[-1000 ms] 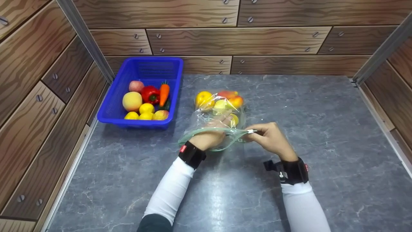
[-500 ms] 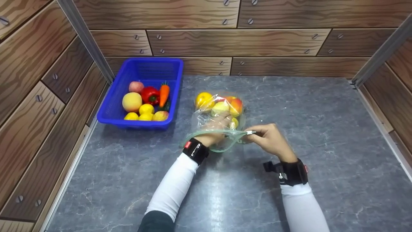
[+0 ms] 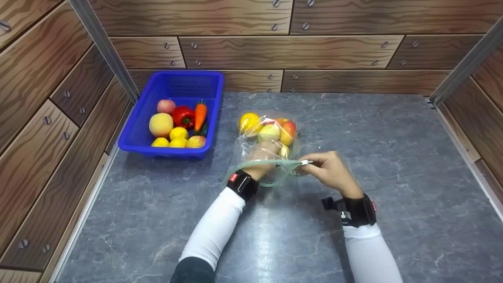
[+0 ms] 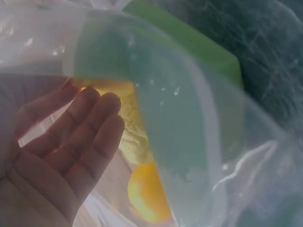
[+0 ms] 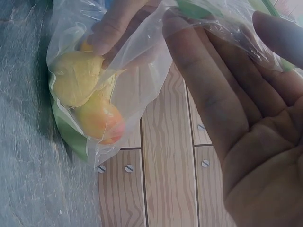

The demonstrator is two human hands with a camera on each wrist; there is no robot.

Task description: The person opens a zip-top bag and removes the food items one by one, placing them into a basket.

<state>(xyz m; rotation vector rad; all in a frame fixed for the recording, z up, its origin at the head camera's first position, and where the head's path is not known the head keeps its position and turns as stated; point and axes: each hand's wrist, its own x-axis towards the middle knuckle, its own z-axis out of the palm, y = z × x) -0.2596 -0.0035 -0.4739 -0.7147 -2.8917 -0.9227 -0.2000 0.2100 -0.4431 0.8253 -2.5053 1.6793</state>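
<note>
A clear zip bag with a green rim lies on the grey table, its mouth facing me. Inside are a yellow-orange round fruit, a pale green crinkled piece, a red-and-yellow fruit and a small yellow fruit. My left hand reaches through the mouth into the bag. In the left wrist view its fingers are extended beside the pale crinkled piece, holding nothing visible. My right hand pinches the bag's right corner by the white slider.
At the left, a blue basket holds a red bell pepper, a carrot, a large peach and several other fruits. Wood-patterned panels enclose the table at the back and both sides.
My left hand has shifted slightly to the right inside the bag. The red-and-yellow and small yellow fruits have moved a little toward me. My right hand keeps its hold on the corner.
</note>
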